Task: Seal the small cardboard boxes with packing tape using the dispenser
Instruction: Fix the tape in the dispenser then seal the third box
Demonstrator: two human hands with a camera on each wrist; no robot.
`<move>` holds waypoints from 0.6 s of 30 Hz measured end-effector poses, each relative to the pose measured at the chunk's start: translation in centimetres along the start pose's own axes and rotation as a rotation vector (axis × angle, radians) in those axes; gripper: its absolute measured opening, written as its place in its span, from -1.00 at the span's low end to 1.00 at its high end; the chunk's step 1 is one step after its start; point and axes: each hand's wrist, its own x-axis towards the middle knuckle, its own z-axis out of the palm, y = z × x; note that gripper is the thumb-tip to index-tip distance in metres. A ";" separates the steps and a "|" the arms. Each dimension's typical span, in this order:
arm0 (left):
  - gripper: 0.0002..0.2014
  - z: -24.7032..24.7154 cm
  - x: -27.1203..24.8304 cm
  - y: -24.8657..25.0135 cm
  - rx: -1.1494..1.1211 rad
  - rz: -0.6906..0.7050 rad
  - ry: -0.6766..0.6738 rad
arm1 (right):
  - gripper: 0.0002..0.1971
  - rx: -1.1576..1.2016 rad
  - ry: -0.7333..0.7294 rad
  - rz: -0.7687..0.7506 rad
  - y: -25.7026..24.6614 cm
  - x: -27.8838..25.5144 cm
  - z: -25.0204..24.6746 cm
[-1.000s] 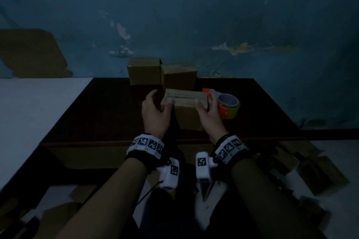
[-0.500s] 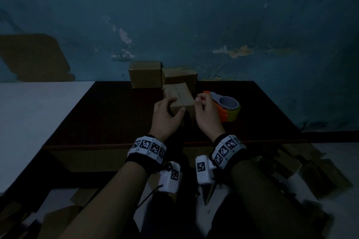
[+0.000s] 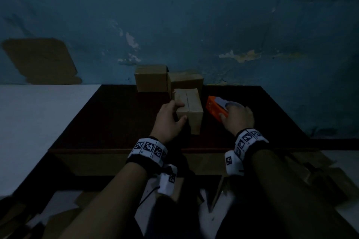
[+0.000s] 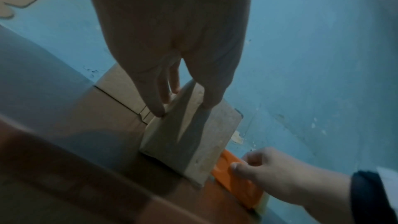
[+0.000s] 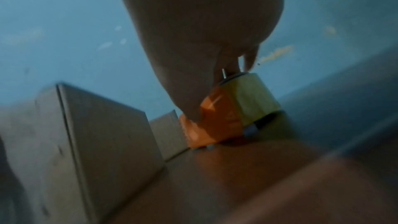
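Observation:
A small cardboard box (image 3: 189, 107) stands on the dark table (image 3: 116, 118), its top flaps meeting in a seam that runs away from me. My left hand (image 3: 171, 118) grips its left side, thumb on the near face and fingers on the far face; the left wrist view shows the same box (image 4: 193, 135) held this way. To the right lies the orange tape dispenser (image 3: 214, 107) with its yellowish roll (image 5: 252, 98). My right hand (image 3: 237, 118) is curled over the dispenser (image 5: 215, 122), thumb on its orange side.
Two more cardboard boxes (image 3: 151, 78) (image 3: 186, 81) stand against the blue wall at the table's far edge. A white surface (image 3: 29, 122) adjoins the table on the left. Flattened cardboard pieces (image 3: 320, 172) litter the floor below the near edge.
The box has been turned so its seam runs away from me. My right hand left the box and moved right onto the tape dispenser. The left hand still holds the box.

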 end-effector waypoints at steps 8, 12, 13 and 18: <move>-0.59 -0.2 0.2 -0.2 -0.028 -0.018 -0.053 | -0.69 0.617 0.040 0.145 -0.4 0.1 -4.5; -0.64 -0.8 0.5 0.2 -0.083 -0.022 -0.119 | -0.68 0.707 0.179 0.121 -0.9 0.5 -7.0; -0.65 -1.0 0.6 0.3 -0.086 -0.009 -0.081 | -0.65 0.730 0.198 0.085 -1.0 0.6 -7.5; -0.66 -2.0 1.5 3.7 -0.551 -0.097 0.126 | -0.56 0.915 0.031 -0.110 -2.1 0.4 -9.0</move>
